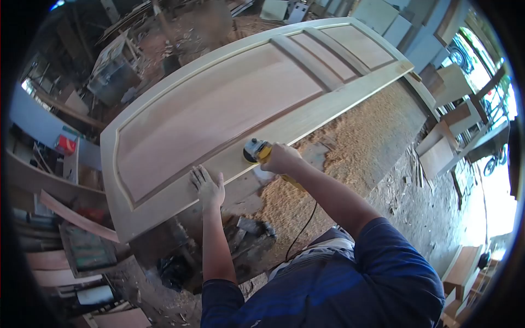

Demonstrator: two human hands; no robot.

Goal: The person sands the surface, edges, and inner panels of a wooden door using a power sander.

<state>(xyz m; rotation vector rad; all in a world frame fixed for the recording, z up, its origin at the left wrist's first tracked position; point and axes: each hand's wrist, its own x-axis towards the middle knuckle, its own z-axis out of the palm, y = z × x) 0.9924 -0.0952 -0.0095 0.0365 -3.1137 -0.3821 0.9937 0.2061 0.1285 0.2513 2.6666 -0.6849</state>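
Yellow grinder [259, 151] at near edge of panelled wooden door [219, 104].
Right hand [281, 159] wrapped round grinder; left hand [209, 188] flat on door, fingers spread. Shavings [355, 136] beside.

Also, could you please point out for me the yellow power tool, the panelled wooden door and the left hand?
Yellow power tool [264, 152]: head view, front of its yellow body.
Panelled wooden door [224, 105]: head view, its largest panel.
Left hand [210, 190]: head view, back of the hand.

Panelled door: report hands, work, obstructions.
Right hand gripping yellow power tool over panelled door. Left hand on door, fingers spread. Sawdust alongside; visible cord clear of door.
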